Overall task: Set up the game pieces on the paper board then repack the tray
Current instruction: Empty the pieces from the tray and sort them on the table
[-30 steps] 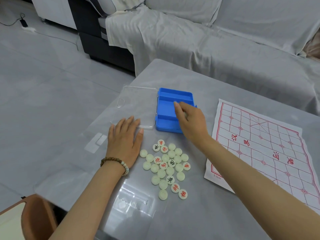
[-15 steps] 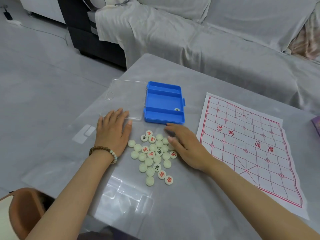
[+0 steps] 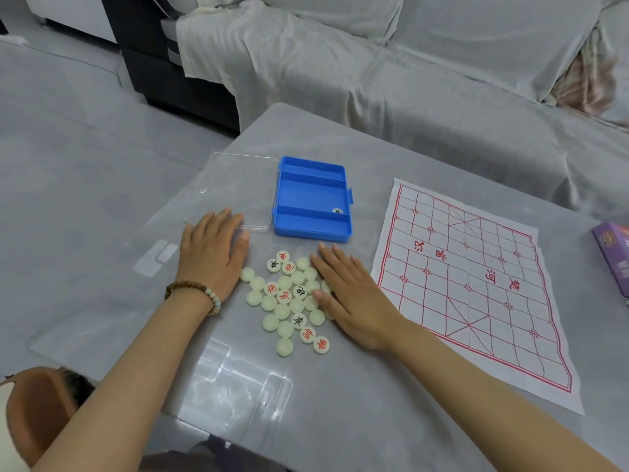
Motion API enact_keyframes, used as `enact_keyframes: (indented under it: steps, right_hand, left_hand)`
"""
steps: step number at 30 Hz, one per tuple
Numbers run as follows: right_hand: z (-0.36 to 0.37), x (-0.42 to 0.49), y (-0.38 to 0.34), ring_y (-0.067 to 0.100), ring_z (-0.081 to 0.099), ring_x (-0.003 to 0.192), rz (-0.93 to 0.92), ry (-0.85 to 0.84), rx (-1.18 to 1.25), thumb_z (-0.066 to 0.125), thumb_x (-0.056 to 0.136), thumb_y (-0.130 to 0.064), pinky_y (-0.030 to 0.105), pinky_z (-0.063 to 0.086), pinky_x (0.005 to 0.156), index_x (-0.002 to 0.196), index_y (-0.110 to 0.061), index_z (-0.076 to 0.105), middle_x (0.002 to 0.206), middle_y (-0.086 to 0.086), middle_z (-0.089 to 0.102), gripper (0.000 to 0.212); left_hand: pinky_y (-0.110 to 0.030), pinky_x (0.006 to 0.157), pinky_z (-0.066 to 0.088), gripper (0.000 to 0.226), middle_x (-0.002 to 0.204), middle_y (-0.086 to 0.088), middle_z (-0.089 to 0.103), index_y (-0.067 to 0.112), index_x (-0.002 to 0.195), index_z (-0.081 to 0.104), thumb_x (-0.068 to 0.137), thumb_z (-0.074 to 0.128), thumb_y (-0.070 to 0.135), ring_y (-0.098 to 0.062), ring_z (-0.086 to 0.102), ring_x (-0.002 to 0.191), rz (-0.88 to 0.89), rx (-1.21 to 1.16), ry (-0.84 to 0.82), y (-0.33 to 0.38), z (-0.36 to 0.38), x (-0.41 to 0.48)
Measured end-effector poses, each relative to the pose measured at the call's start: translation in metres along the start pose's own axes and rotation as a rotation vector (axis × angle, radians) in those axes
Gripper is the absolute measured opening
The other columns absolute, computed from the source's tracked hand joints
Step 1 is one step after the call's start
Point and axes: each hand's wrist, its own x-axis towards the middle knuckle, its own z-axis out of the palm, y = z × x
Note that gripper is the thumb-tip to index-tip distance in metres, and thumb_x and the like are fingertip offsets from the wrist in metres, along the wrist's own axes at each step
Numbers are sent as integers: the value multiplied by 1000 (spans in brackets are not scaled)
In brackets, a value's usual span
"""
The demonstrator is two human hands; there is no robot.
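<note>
A pile of several cream round game pieces (image 3: 289, 301), some with red or black characters, lies on the grey table between my hands. My left hand (image 3: 212, 253) lies flat on the table left of the pile, fingers straight, its tips on the clear lid (image 3: 238, 189). My right hand (image 3: 347, 294) lies flat at the pile's right edge, touching and partly covering a few pieces. The blue tray (image 3: 311, 233) stands behind the pile with one piece (image 3: 337, 211) in its near compartment. The paper board (image 3: 469, 284) with red grid lines is spread at the right.
A purple box (image 3: 612, 257) sits at the table's right edge. A sofa under a grey cover (image 3: 408, 80) runs behind the table. A brown chair back (image 3: 37, 413) shows at the lower left, by the table's near left corner.
My right hand left the blue tray, where one piece now lies, and came down flat at the pile's right side. My left hand stayed put. The camera view shifted.
</note>
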Motion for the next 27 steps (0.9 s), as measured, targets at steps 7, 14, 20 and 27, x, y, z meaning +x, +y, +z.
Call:
enact_keyframes:
  steps: [7,14,20,27]
  right_hand:
    - [-33,28,-1,-5,5,138,21,256,119,28,98,-44,23,-2,114,148,-27,18,154,-15,13,54]
    - [-52,99,27,15,25,141,134,55,-311,21,100,-44,37,-2,117,145,-14,28,154,2,26,54]
    - [-58,97,33,20,57,105,62,261,-284,39,98,-34,31,30,106,118,-15,63,117,2,62,36]
    - [-70,88,42,14,59,85,61,288,22,62,89,-17,28,49,81,103,-17,71,100,1,65,17]
  left_hand:
    - [-40,116,7,47,152,0,25,21,142,32,99,23,37,-20,15,141,-10,-10,-7,0,1,0]
    - [-41,117,8,50,151,-1,27,21,142,33,98,20,42,-20,17,141,0,-28,10,-3,3,1]
    - [-39,117,7,64,152,1,26,23,142,33,88,10,47,-19,16,141,-3,-31,11,-3,4,1]
    - [-40,116,7,55,151,3,27,23,141,34,94,14,45,-17,16,141,1,-32,9,-4,4,1]
